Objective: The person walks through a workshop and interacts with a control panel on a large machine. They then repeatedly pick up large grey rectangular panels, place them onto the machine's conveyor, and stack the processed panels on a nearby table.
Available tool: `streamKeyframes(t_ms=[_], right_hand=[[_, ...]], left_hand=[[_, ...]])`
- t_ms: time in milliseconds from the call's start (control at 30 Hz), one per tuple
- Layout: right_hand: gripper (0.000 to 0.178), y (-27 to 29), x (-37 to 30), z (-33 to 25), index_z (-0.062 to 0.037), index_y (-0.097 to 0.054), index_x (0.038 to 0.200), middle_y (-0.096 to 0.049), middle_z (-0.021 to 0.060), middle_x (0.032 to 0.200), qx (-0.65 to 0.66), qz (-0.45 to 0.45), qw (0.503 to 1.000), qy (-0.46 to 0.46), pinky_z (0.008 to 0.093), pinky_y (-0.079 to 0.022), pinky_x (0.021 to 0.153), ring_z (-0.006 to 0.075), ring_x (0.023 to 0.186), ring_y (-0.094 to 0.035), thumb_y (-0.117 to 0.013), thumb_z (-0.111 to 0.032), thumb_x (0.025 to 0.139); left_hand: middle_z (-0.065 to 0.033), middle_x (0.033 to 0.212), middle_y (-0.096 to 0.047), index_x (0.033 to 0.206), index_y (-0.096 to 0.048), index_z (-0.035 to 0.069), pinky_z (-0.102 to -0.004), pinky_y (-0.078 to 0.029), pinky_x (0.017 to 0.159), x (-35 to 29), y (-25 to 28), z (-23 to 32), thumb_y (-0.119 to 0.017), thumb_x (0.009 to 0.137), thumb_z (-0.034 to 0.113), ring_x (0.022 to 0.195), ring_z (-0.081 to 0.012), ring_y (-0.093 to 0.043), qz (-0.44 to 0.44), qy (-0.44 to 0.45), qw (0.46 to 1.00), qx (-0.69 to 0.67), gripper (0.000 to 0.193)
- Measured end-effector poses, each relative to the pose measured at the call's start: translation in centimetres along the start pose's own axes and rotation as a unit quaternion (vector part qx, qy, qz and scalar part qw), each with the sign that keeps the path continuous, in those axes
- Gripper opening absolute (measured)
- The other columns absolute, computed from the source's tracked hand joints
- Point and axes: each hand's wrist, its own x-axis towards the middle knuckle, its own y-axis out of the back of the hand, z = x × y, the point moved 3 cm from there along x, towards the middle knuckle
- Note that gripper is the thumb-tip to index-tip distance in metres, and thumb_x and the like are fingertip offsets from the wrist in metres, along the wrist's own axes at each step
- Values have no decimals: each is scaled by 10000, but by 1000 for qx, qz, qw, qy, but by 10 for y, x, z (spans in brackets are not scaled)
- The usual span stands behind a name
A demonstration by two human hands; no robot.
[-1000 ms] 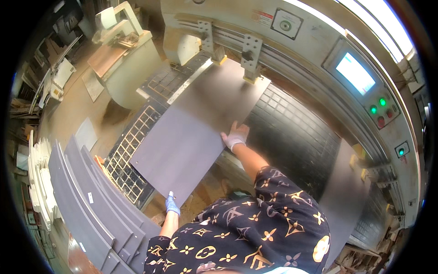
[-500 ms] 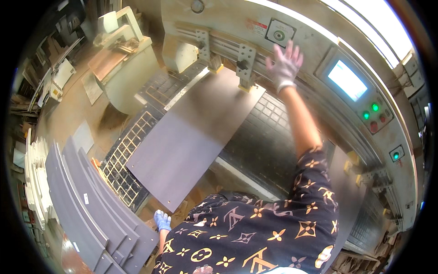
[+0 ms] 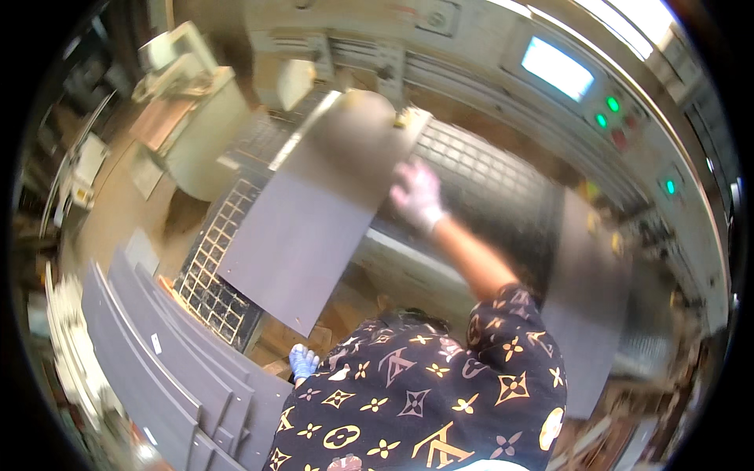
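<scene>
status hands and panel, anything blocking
Left hand apart from grey panel. Right hand open at its edge. Panel across gridded bed; yellow block at far end.

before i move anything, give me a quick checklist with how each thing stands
1. Left hand off the panel: ok, just below its near corner.
2. Right hand off the panel: cannot tell, blurred at its right edge.
3. Panel fully on the bed: not ok, near end overhangs.
4. Green lights lit: ok.
5. Screen readable: not ok, washed out.
6. Yellow pad touching the panel: cannot tell, blurred.
</scene>
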Motion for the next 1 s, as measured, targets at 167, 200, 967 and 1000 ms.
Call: streamKeyframes(t_ms=[167,200,967,1000], right_hand=[[447,-5,-282,-6,-146,-502,1129,-368,197,1269,63,-220,929,-290,419,-317,957,355,1145,-376,-540,-328,722],[453,7,-332,-9,-144,-501,1136,-369,184,1275,62,-248,904,-341,416,-329,949,349,1143,-383,-532,-338,729],[288,185,-893,-12,-32,-585,953,-622,113,878,159,62,628,-759,300,-435,750,199,826,-569,-541,-267,794],[293,200,-908,-13,-34,-583,957,-621,113,881,150,58,631,-759,301,-434,748,198,825,-567,-543,-273,793]], left_hand=[[41,809,-511,959,-488,228,-328,-432,586,-17,-9,-24,-573,794,239,723,-146,-503,-2,76,978,192,186],[30,933,-528,1106,-452,240,-342,-449,637,-24,-15,-26,-600,780,247,797,-176,-524,-4,86,967,241,359],[-29,851,-573,1082,-504,100,-283,-423,496,-89,-138,-235,-579,792,281,634,-124,-505,-244,41,681,689,350],[-14,783,-543,1073,-501,105,-274,-403,477,-104,-143,-262,-574,793,290,602,-118,-476,-253,92,706,654,343]])
